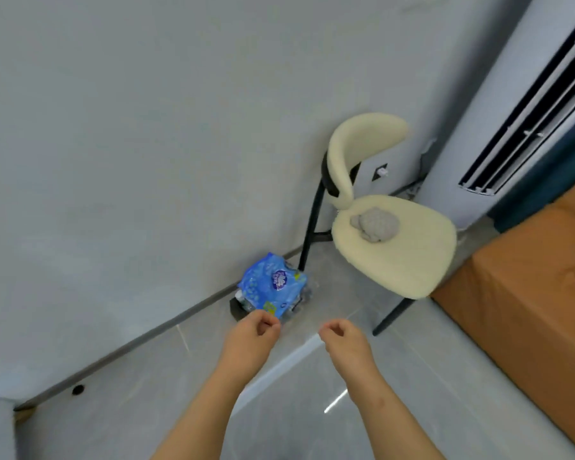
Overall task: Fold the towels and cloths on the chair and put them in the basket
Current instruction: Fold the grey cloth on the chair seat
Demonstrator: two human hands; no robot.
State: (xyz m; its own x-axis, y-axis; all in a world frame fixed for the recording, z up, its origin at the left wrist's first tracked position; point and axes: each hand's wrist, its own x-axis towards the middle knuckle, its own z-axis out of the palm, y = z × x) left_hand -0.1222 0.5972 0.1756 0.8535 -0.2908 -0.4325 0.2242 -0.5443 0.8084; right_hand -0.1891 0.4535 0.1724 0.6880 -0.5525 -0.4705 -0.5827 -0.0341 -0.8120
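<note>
A crumpled grey cloth (375,224) lies bunched on the back part of the cream chair's seat (409,260). The chair stands by the wall with its backrest (359,144) toward the corner. My left hand (254,332) and my right hand (341,335) reach forward over the floor, well short of the chair. Both hands have loosely curled fingers and hold nothing. My left hand hovers just in front of a blue plastic pack (273,285), which sits on a dark round container (235,312) against the wall. No basket is clearly visible.
An orange sofa or bed (528,310) fills the right side, close to the chair. A tall white air conditioner (498,121) stands in the corner behind the chair. Grey tiled floor (312,410) lies below my arms, and a grey wall is on the left.
</note>
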